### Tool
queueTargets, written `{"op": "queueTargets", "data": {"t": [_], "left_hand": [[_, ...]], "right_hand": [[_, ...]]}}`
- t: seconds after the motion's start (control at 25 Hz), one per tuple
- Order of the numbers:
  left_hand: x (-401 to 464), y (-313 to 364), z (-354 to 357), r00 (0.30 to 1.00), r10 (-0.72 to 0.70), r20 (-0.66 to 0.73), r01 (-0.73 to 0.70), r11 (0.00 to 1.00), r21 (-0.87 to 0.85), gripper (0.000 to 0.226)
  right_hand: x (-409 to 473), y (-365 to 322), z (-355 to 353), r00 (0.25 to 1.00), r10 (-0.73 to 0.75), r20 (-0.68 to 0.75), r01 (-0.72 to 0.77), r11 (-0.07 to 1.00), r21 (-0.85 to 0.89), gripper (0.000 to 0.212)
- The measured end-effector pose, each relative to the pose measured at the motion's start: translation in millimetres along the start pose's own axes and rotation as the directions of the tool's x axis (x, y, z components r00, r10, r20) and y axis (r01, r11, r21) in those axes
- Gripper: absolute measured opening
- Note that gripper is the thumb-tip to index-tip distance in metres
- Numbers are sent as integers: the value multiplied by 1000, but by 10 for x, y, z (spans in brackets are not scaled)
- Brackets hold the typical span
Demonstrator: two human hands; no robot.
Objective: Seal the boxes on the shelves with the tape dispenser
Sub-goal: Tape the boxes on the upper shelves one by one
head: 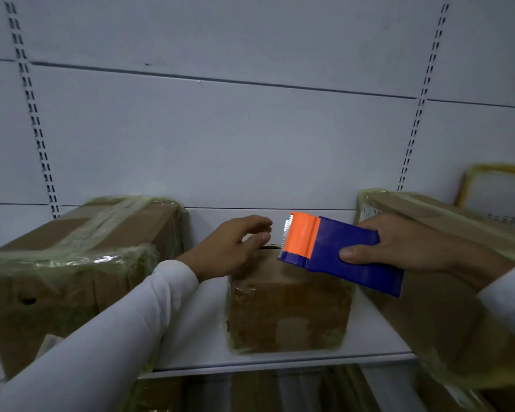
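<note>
A small brown cardboard box (289, 307) stands in the middle of the white shelf (280, 359). My right hand (399, 245) grips a blue tape dispenser (339, 251) with an orange head and a toothed blade, held just above the box's top, blade pointing left. My left hand (235, 245) hovers over the box's far left top edge, fingers loosely curved and holding nothing. The box's top is mostly hidden behind both hands and the dispenser.
A larger box (72, 263) wrapped in clear tape stands at the left of the shelf. Another big taped box (446, 292) fills the right side, with a yellow-edged parcel (497, 194) behind it. A white slotted back panel (220, 129) rises behind. More boxes sit on the shelf below.
</note>
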State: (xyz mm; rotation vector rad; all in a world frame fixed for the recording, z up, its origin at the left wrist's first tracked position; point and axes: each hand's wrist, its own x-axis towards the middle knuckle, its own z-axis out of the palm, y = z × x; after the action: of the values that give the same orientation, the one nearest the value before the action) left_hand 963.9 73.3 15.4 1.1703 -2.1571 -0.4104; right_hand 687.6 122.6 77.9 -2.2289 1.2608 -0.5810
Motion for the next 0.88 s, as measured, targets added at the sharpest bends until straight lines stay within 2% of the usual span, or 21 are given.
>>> {"op": "queueTargets", "data": {"t": [0.08, 0.2, 0.36, 0.48, 0.64, 0.76, 0.88], "left_hand": [[15, 18, 22, 1000, -14, -7, 13, 990, -142, 41], [-27, 62, 22, 1000, 17, 23, -9, 951, -310, 31], [-40, 98, -32, 1000, 15, -11, -18, 893, -450, 27], [-75, 74, -98, 994, -34, -107, -13, 911, -413, 19], [-100, 35, -146, 978, -118, -170, 55, 940, -336, 13], [-147, -182, -189, 919, -309, -244, 198, 899, -391, 18], [-150, -344, -170, 840, -470, -271, 358, 855, -376, 24]], "right_hand": [[30, -33, -4, 999, -18, 29, 18, 1000, 18, 21], [101, -61, 9, 997, -52, 65, 52, 999, 4, 32], [248, -118, 16, 991, -107, 80, 107, 994, 6, 35], [364, -142, -2, 986, -118, 115, 118, 993, 5, 28], [477, -53, -103, 980, -53, 193, 76, 990, -115, 34], [481, 82, -352, 979, 68, 193, -17, 967, -254, 35], [553, 187, -472, 963, 158, 219, -94, 957, -276, 40]]}}
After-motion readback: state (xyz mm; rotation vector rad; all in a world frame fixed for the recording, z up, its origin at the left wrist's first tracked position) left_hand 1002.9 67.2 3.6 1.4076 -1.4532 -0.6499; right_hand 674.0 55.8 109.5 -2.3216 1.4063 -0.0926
